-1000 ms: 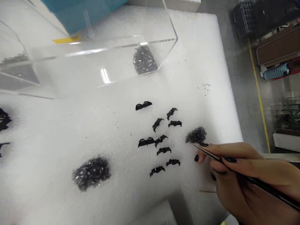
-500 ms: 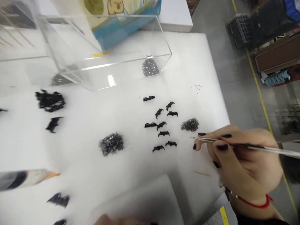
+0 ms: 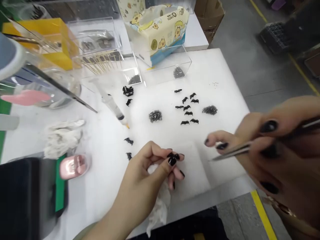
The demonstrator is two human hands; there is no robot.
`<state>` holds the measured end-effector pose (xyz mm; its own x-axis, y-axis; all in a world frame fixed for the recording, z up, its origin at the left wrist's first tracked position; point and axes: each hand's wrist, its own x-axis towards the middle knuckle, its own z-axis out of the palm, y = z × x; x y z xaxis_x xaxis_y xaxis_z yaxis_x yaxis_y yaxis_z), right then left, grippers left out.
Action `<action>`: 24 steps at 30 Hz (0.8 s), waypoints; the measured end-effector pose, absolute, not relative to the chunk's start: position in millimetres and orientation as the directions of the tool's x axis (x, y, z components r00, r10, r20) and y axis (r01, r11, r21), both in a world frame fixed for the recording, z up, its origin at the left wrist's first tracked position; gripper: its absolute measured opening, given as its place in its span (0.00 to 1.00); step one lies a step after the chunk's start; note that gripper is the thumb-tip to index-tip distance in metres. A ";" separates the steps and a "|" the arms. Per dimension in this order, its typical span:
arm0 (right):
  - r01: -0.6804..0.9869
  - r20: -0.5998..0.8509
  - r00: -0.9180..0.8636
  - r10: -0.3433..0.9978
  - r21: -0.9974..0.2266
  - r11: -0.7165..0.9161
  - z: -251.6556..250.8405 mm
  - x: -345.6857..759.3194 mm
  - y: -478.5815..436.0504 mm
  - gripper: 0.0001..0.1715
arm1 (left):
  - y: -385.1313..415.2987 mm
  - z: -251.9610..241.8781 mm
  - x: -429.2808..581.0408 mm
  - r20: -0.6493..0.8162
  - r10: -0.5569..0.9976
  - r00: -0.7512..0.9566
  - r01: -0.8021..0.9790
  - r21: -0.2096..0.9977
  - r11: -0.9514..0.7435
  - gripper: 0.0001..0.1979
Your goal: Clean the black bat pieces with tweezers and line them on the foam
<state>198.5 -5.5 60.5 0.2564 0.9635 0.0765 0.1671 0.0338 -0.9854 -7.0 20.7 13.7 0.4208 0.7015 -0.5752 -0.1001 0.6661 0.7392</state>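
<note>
My left hand (image 3: 142,183) pinches a small black bat-shaped piece (image 3: 177,155) between thumb and forefinger. A crumpled white tissue (image 3: 158,210) hangs from under its palm. Close to the camera and blurred, my right hand (image 3: 270,153) is closed round metal tweezers (image 3: 232,152), whose tips point left toward the held piece but stay apart from it. Several more black bat pieces (image 3: 188,113) lie on the white foam board (image 3: 225,70). Small piles of dark glittery bits lie beside them, one pile (image 3: 155,116) to the left and another pile (image 3: 210,110) to the right.
A syringe with an orange tip (image 3: 116,111) lies left of the pieces. Behind stand clear acrylic trays (image 3: 165,71), a tissue pack (image 3: 162,36) and a yellow box (image 3: 57,43). At the left are a pink case (image 3: 73,166) and a dark device (image 3: 25,196).
The view has drawn back and shifted, showing more of the table. My left hand has come into view with the bat piece. My right hand with the tweezers now appears nearer the camera.
</note>
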 end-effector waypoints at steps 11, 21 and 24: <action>-0.129 0.282 0.161 0.946 -0.944 0.303 13.7 154.4 1.1 0.13 | 22.2 11.1 -9.3 -0.527 0.719 0.453 -0.191 0.731 0.655 0.06; 0.030 0.308 0.063 0.949 -0.951 0.307 10.6 162.4 4.8 0.11 | 23.5 14.4 -10.0 -0.564 0.694 0.447 -0.194 0.697 0.691 0.05; 0.077 0.310 0.053 0.949 -0.949 0.305 9.4 164.0 2.6 0.11 | 23.4 14.1 -10.4 -0.556 0.693 0.459 -0.211 0.690 0.693 0.05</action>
<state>164.0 2.6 9.4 0.0527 0.9494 0.3098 0.0767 0.3054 -0.9491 -10.4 23.4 14.1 0.4586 0.6934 -0.5557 -0.2113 0.6925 0.6898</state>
